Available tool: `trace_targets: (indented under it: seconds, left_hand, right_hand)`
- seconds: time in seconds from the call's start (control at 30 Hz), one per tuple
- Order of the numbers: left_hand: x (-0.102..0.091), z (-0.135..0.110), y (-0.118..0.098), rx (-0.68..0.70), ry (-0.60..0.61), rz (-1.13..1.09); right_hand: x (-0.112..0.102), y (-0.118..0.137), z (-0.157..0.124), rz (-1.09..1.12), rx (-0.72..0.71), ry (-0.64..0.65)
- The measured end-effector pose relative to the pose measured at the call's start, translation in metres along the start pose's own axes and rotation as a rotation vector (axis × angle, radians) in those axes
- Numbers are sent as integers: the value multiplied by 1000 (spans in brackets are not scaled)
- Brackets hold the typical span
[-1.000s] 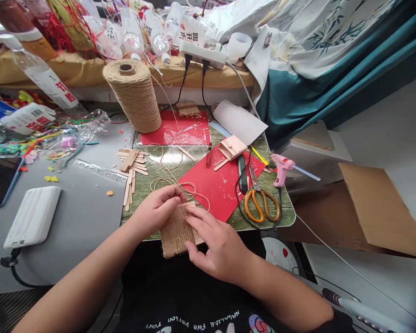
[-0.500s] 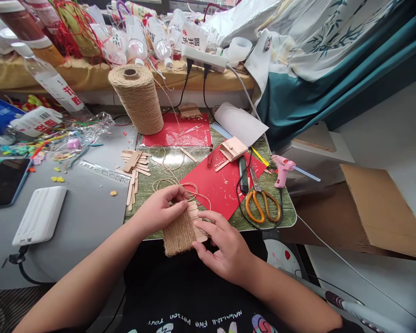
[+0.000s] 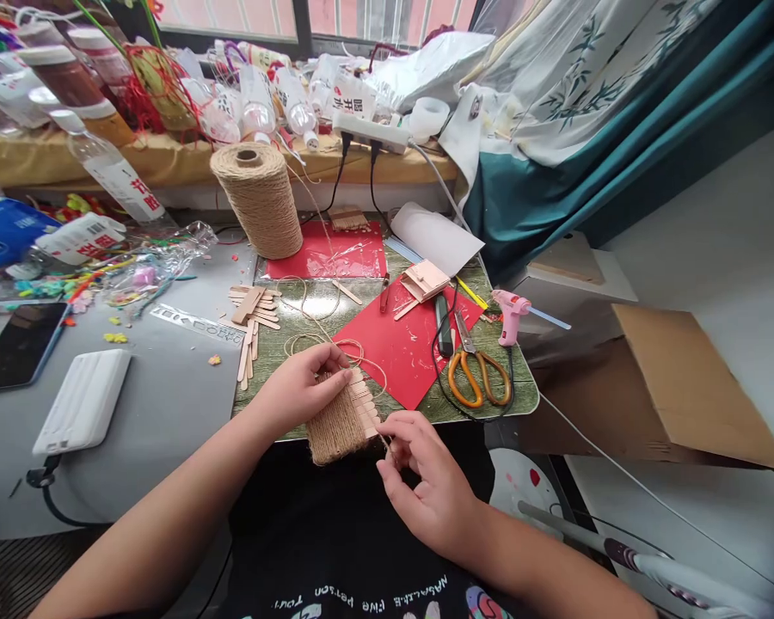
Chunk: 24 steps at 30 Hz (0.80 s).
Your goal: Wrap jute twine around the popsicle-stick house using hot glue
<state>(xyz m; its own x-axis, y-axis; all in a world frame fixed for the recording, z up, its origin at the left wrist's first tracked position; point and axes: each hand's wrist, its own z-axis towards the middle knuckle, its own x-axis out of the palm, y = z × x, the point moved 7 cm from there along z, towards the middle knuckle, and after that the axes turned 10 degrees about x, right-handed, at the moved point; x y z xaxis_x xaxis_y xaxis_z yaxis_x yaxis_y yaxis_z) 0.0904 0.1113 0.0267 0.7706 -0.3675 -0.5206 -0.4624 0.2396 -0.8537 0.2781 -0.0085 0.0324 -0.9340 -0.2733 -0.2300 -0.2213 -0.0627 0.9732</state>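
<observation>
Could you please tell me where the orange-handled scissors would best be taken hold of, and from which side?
Probably by the orange handles, from the near side: their loops lie closest and spread apart, while the blades point away. The right hand is the nearer one. A black cord curves around the handles, so best keep clear of it.
</observation>
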Motion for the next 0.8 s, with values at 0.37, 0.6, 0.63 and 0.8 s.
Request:
trace_targets:
  seconds: [0.37, 0.6, 0.63, 0.8]
  left_hand:
    - [-5, -6, 8, -46, -90, 63]
    - [-5, -6, 5, -29, -141, 90]
    - [-9, -8, 0, 11, -187, 130]
    - [-12, -42, -50, 471, -232, 493]
  right_hand:
    - [-2, -18, -3, 89, 98, -66]
    - [-3, -11, 13, -70, -50, -108]
    - [-3, -11, 13, -71, -77, -113]
    - [-1, -15, 15, -115, -146, -102]
